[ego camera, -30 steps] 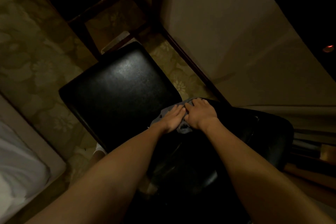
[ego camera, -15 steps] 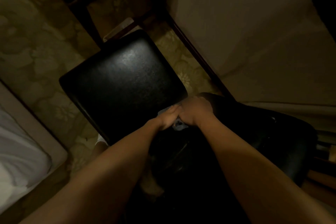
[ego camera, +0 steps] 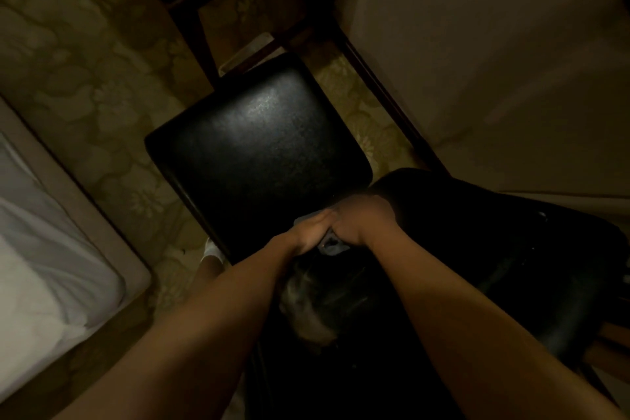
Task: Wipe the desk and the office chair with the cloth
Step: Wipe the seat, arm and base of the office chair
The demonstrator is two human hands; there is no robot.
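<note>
Chair-wiping step: left hand (ego camera: 312, 233) and right hand (ego camera: 361, 222) press small grey cloth (ego camera: 332, 245) flat on black padded leather chair (ego camera: 259, 143); next, likely sweep toward 12 o'clock.

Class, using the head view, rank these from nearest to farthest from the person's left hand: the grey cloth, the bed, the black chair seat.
From the left hand:
1. Grey cloth, under both hands.
2. Black chair seat, just ahead.
3. Bed, far left.
</note>
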